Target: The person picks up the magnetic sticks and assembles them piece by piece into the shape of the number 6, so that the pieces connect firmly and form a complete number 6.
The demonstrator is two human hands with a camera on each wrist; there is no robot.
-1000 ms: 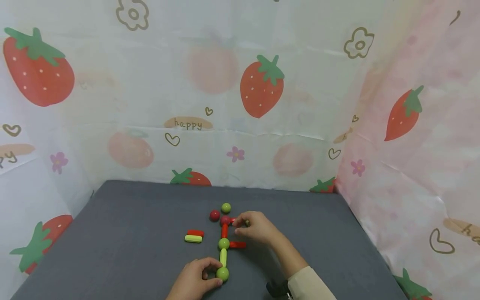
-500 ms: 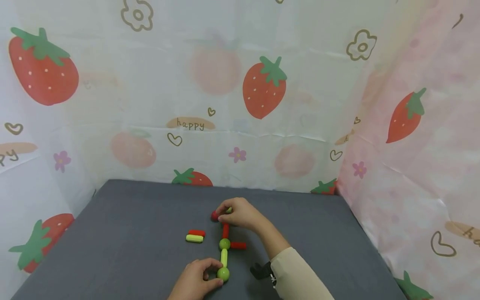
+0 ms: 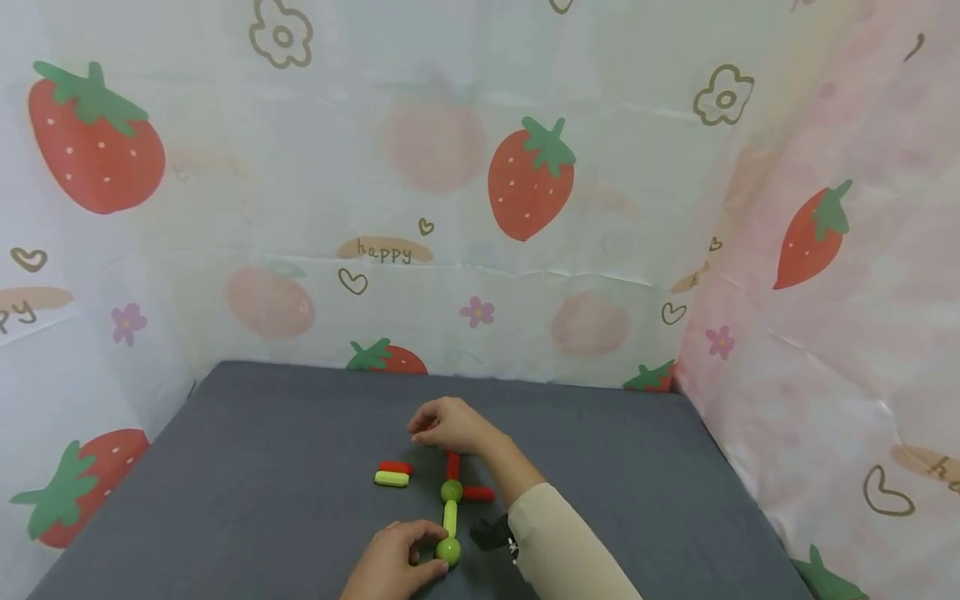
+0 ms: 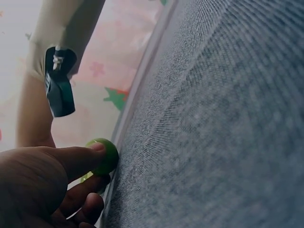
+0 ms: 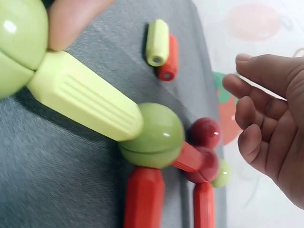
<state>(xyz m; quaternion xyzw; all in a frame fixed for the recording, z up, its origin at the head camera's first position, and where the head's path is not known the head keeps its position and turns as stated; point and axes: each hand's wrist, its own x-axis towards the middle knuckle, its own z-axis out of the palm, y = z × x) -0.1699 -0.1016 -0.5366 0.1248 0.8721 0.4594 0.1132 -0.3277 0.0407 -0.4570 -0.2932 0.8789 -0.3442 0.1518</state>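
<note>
My left hand [image 3: 393, 560] pinches a green ball [image 3: 448, 551] between thumb and fingers. This ball ends a toy chain: a yellow-green rod [image 5: 85, 97] runs to a second green ball [image 5: 154, 135], from which a red rod [image 5: 143, 199] branches sideways. Another red rod [image 5: 189, 156] leads on to a dark red ball [image 5: 203, 164] with a further red rod [image 5: 203, 206]. My right hand [image 3: 453, 427] hovers over the far end, holding nothing, its fingers loosely bent. Closest to it are a second dark red ball [image 5: 205, 132] and a green ball [image 5: 222, 174].
Left of the chain lie a loose red rod [image 3: 396, 467] and a loose yellow-green rod [image 3: 392, 479], side by side. The grey tabletop [image 3: 285, 467] ends at a strawberry-print curtain [image 3: 465, 208] behind, with curtain at both sides too. A dark wrist camera [image 3: 491, 533] hangs from the right sleeve.
My right hand has moved left, from the far rod at the right, across the far end of the chain to the dark red ball. The left hand keeps its pinch on the near green ball.
</note>
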